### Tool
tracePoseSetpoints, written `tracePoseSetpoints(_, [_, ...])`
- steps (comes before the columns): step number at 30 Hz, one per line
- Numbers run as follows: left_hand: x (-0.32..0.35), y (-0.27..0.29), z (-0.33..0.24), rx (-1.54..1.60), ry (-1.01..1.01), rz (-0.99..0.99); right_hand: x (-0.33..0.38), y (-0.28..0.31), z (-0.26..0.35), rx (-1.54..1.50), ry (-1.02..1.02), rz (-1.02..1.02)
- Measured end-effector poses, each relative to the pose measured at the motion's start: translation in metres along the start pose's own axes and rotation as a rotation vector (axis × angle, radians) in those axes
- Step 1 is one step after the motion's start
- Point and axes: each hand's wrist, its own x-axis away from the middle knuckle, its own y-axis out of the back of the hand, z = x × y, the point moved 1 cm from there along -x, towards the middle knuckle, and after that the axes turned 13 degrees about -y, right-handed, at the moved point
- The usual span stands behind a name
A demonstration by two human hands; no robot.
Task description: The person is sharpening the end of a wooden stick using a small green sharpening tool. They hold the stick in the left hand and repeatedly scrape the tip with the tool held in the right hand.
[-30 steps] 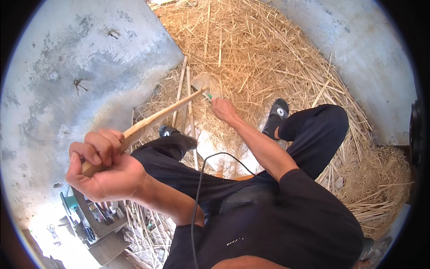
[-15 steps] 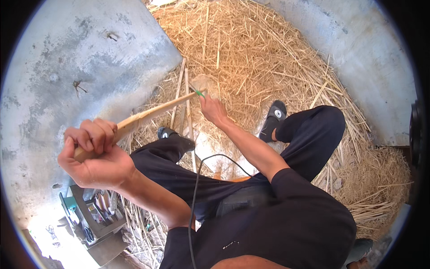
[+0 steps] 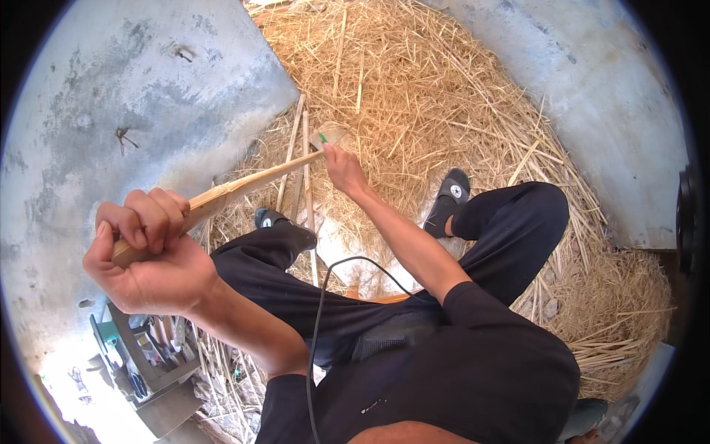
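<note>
Since a second ago the left hand [image 3: 151, 251] has dropped lower, fist tight around the near end of the stick [image 3: 222, 197]; right hand [image 3: 344, 170] pinches its far tip above the straw [image 3: 444, 96]; a slip there could jab fingers or snap it.

We see a pale tan wooden stick [image 3: 244, 186] with a small green mark at its far end. The straw [image 3: 444, 96] is golden yellow. The trousers [image 3: 510, 222] and the shirt [image 3: 473, 370] are black, the shoes [image 3: 451, 196] black with a white round patch. The wall [image 3: 111, 89] is grey with darker stains.
</note>
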Motion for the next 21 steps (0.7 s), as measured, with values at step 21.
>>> tracePoseSetpoints(21, [0.003,-0.003,-0.001,0.123,-0.047,0.287,0.017,-0.014,-0.022,-0.469,-0.312,0.170])
